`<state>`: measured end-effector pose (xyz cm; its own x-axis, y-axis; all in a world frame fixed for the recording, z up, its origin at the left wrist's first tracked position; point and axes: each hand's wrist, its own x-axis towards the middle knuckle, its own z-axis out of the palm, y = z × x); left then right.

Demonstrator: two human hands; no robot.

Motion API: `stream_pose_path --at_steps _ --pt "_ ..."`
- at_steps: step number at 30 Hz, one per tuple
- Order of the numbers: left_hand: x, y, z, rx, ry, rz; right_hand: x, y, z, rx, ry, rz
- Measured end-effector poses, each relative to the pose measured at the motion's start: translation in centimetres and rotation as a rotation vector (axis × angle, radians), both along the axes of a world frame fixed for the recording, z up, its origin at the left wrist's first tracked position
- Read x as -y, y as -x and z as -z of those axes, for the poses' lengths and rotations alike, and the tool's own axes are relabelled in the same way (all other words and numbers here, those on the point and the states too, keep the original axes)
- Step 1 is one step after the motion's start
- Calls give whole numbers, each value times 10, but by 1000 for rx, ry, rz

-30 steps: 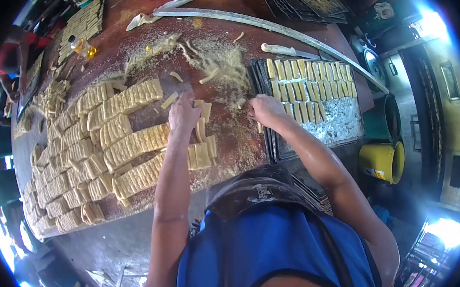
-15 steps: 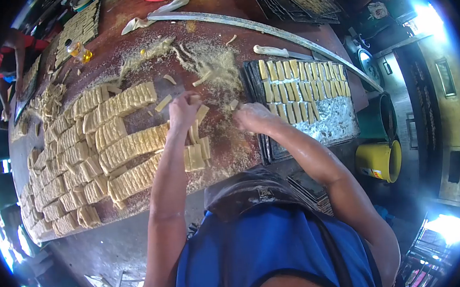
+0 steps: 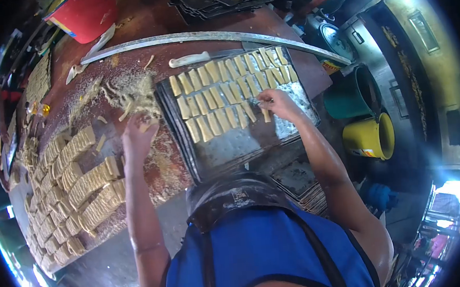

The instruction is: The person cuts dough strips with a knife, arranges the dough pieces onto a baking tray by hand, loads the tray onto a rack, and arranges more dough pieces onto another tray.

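Observation:
My right hand (image 3: pixel 277 105) is over the tray (image 3: pixel 230 146), its fingers closed on a dough strip (image 3: pixel 266 115) near the end of the lowest row. Rows of pale dough strips (image 3: pixel 214 97) lie on the tray's floury surface, which sits on a stack of dark trays. My left hand (image 3: pixel 141 133) is left of the tray above the table, its fingers curled round pale dough pieces. Farther left, many cut dough strips (image 3: pixel 88 189) stand packed in rows on the red-brown table (image 3: pixel 163 163).
A long metal bar (image 3: pixel 181 37) and a white-handled knife (image 3: pixel 190 59) lie beyond the tray. A red bucket (image 3: pixel 85 18) stands at the back, green (image 3: pixel 351 94) and yellow (image 3: pixel 364 138) buckets at the right. Another person's arm (image 3: pixel 1 115) shows at far left.
The view has turned toward the tray. My right hand has moved from the table to the tray's lowest row with a strip. My left hand has moved off the near strips and holds pieces.

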<state>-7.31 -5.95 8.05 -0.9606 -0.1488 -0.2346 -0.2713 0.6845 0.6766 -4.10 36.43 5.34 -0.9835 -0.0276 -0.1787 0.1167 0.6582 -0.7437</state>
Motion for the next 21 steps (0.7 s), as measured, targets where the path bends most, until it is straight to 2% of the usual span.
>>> stream_pose_path --at_steps 1,2,5,6,8,10,11,13,14,16,17,20,21 --pt "-36 -3 -19 30 -33 62 -11 6 23 -37 13 -56" --pt "-72 -3 -31 58 -67 123 -4 6 14 27 56 -8" --pt "-159 -5 -15 1 -237 342 4 9 15 -113 -88 -77" --pt "-183 -6 -8 28 -261 379 -4 7 18 -111 -74 -85" --pt "-230 -11 3 87 -262 451 -23 8 23 -321 8 -2" --pt "-268 -12 4 -7 -273 609 -52 4 12 -322 62 44" --pt "-280 -8 10 -19 -264 605 -66 3 11 -339 30 22" --pt "-299 6 24 79 -18 610 -79 0 14 -317 -67 -42" --pt "-299 5 31 65 -12 611 -77 -5 21 -332 -65 -41" --pt "-292 0 33 -197 -73 438 -62 -6 32 -342 -68 -126" --pt "-287 -1 31 -129 -104 347 -53 -3 38 -343 -63 -126" --pt "-272 -4 29 -156 -199 206 -40 -6 46 -378 -99 -96" --pt "-270 -6 25 -135 -190 215 -42 0 39 -279 -94 -134"
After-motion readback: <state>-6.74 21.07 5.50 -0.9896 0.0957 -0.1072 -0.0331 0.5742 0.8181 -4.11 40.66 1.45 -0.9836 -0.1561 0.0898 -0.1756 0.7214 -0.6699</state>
